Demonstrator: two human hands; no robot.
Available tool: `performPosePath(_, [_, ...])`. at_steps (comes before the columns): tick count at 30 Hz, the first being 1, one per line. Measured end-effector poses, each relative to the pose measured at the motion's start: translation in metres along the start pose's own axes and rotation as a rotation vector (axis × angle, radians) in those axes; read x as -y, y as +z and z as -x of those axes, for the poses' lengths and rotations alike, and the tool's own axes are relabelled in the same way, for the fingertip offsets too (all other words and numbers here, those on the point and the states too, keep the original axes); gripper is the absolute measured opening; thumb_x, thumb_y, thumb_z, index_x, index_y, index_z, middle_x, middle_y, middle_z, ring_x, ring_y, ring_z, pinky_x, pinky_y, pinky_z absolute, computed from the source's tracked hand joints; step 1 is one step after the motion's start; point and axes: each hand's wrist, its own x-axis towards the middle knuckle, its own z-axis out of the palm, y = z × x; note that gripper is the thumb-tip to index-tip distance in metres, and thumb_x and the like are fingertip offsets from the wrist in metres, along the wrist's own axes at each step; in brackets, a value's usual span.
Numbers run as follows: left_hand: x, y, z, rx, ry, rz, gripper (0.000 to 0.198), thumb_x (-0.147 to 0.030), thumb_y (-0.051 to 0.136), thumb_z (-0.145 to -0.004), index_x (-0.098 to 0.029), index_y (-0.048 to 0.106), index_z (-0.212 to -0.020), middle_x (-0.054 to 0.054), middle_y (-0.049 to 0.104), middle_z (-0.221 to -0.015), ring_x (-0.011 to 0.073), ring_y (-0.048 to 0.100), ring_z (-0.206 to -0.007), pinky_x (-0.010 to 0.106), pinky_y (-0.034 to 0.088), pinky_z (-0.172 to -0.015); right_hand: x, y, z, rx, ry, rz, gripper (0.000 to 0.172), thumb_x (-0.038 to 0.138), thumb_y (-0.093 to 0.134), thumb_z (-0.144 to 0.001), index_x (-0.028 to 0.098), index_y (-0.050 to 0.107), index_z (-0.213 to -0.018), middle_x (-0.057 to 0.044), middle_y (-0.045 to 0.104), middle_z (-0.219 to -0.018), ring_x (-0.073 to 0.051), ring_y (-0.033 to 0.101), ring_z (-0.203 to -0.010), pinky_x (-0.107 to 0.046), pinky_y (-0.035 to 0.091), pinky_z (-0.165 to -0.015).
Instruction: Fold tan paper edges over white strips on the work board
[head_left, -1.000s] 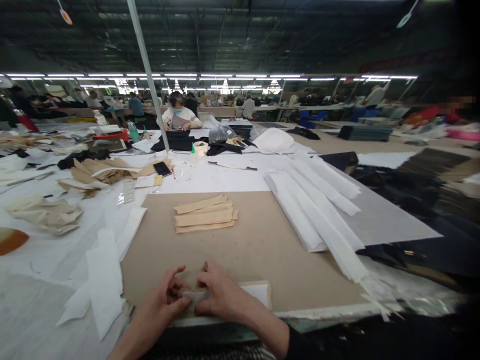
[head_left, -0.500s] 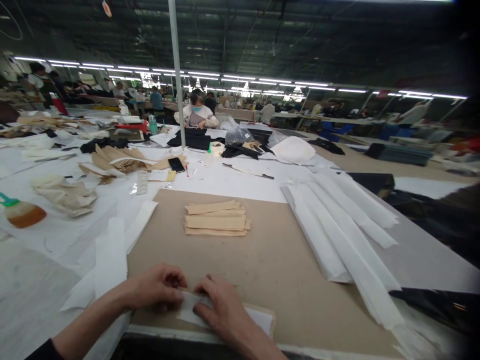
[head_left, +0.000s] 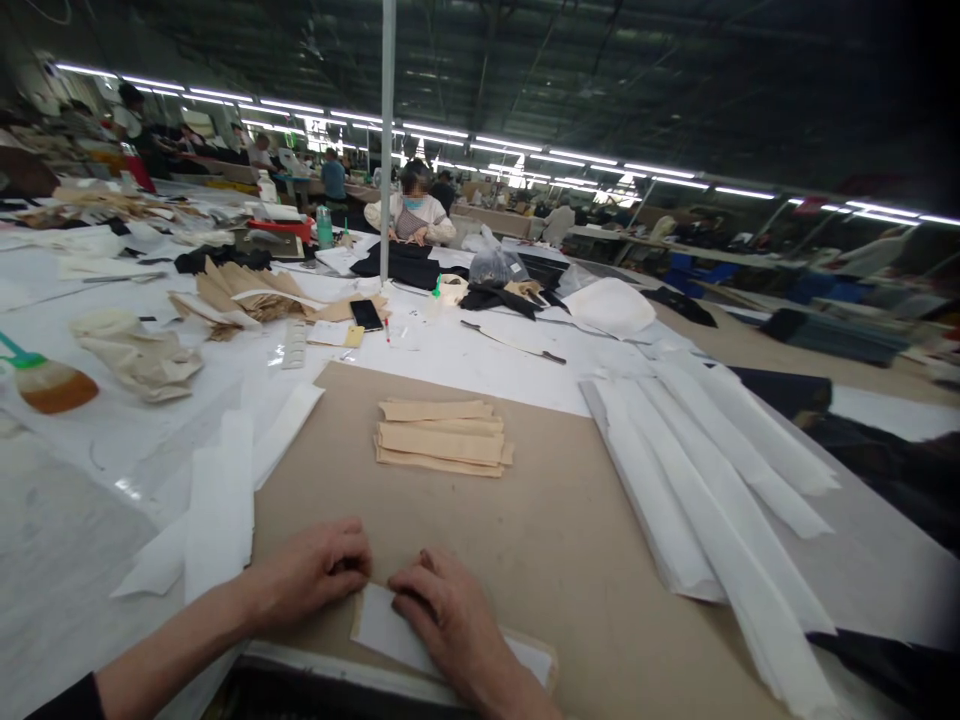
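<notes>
A white strip with a tan edge (head_left: pixel 394 630) lies near the front edge of the brown work board (head_left: pixel 570 540). My left hand (head_left: pixel 322 570) is closed at the strip's upper left corner, fingertips curled together; whatever they pinch is too small to make out. My right hand (head_left: pixel 454 625) lies across the middle of the strip, thumb and bent fingers gripping its upper edge and covering part of it. Farther up the board sits a small stack of tan strips (head_left: pixel 442 440).
Long white strips (head_left: pixel 675 480) lie along the board's right side, shorter white pieces (head_left: pixel 217 500) at its left. Beyond are a glue bottle (head_left: pixel 56 385), a phone (head_left: pixel 366 315), a long thin blade-like tool (head_left: pixel 514 342) and a metal pole (head_left: pixel 387 150). A co-worker (head_left: pixel 412 210) sits across the table.
The view has tilted and shifted slightly, so the scene sits further right. My left hand's fingers have drawn closer together by the strip's corner; my right hand stays on the strip.
</notes>
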Motion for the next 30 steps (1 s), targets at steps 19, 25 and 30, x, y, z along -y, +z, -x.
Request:
performPosePath(19, [-0.013, 0.038, 0.038, -0.176, 0.19, -0.557, 0.017, -0.019, 0.049, -0.097, -0.025, 0.059, -0.11, 0.003, 0.061, -0.106, 0.0222, 0.054, -0.097, 0.037, 0.04, -0.084, 0.002, 0.002, 0.01, 0.057, -0.403, 0.458, 0.018, 0.02, 0.065, -0.096, 0.014, 0.058, -0.111, -0.006, 0.06, -0.103, -0.021, 0.05, -0.091, -0.032, 0.046, -0.08])
performPosePath(25, [-0.01, 0.062, 0.021, -0.436, 0.166, -0.569, 0.015, -0.02, 0.051, -0.099, -0.023, 0.061, -0.088, 0.003, 0.065, -0.107, 0.0233, 0.056, -0.102, 0.043, 0.044, -0.092, -0.014, -0.008, 0.013, 0.062, -0.423, 0.459, 0.01, 0.021, 0.057, -0.101, 0.017, 0.059, -0.11, -0.004, 0.058, -0.103, -0.02, 0.051, -0.094, -0.03, 0.045, -0.079])
performPosePath(30, [-0.014, 0.068, 0.011, -0.326, 0.147, -0.523, 0.039, 0.001, 0.05, -0.088, -0.026, 0.061, -0.114, 0.002, 0.065, -0.115, 0.0183, 0.06, -0.107, 0.032, 0.052, -0.094, -0.034, -0.026, 0.031, 0.041, -0.415, 0.466, 0.012, 0.02, 0.055, -0.102, 0.017, 0.06, -0.113, -0.003, 0.058, -0.101, -0.019, 0.051, -0.09, -0.028, 0.043, -0.074])
